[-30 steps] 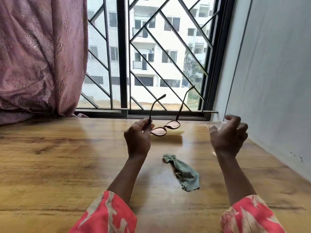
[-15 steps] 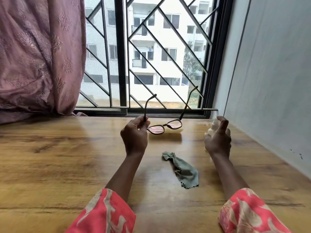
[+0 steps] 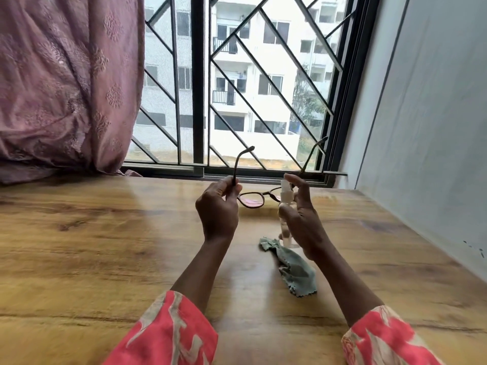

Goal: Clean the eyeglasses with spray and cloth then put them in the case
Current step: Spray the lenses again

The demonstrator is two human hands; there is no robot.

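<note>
My left hand (image 3: 217, 209) pinches the left temple of the brown-framed eyeglasses (image 3: 251, 200), holding them above the wooden table (image 3: 105, 246) with the temples pointing up and away. My right hand (image 3: 300, 219) grips a small clear spray bottle (image 3: 286, 206) upright, its nozzle beside the right lens and my index finger over the top. A crumpled grey-green cloth (image 3: 295, 267) lies on the table below my right hand. No case is visible.
A grilled window (image 3: 237, 101) runs along the table's far edge. A pink curtain (image 3: 66, 83) hangs at the back left. A grey wall (image 3: 434, 127) borders the table on the right.
My right hand moved left with the spray bottle, from beside the wall to right next to the glasses. The left hand kept holding the glasses, tilting them slightly.
</note>
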